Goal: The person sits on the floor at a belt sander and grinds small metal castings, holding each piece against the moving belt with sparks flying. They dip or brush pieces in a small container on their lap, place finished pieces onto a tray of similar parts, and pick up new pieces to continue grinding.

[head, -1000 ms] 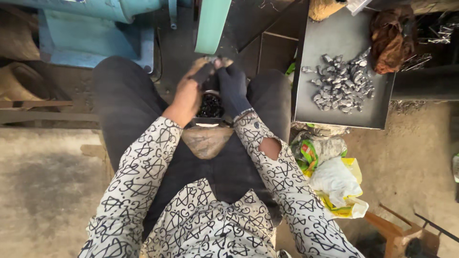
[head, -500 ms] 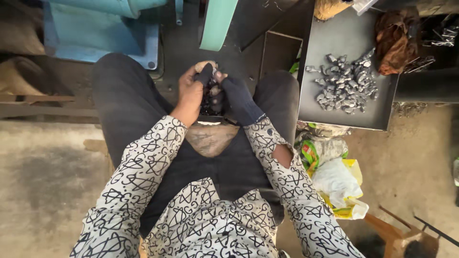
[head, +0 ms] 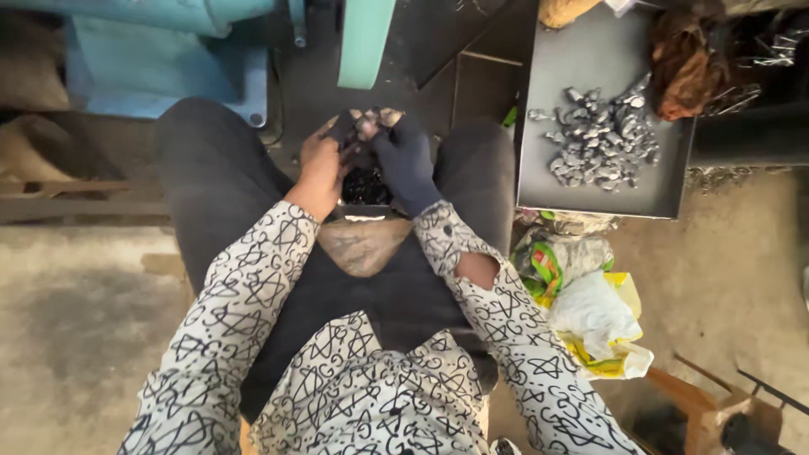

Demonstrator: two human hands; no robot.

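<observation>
**Two hands closed on a small dark part above the lap**

A grey tray [head: 539,181] sits at three o'clock of the hands, holding a heap of small grey metal pieces [head: 602,143] and, at its far corner, a brown rag [head: 683,63]. Crumpled plastic bags [head: 590,316] lie on the floor at five o'clock. A green belt [head: 366,38] hangs at twelve o'clock, right over the hands, with a blue-green machine [head: 168,59] at ten o'clock.

The left hand [head: 320,168], bare, and the right hand [head: 404,160], in a dark glove, meet between the knees. Their fingers curl together around a small dark part [head: 364,139]; it is probably metal, though the view is too murky to be sure. Just below, at six o'clock, a pile of black bits [head: 365,185] rests in the lap.
</observation>
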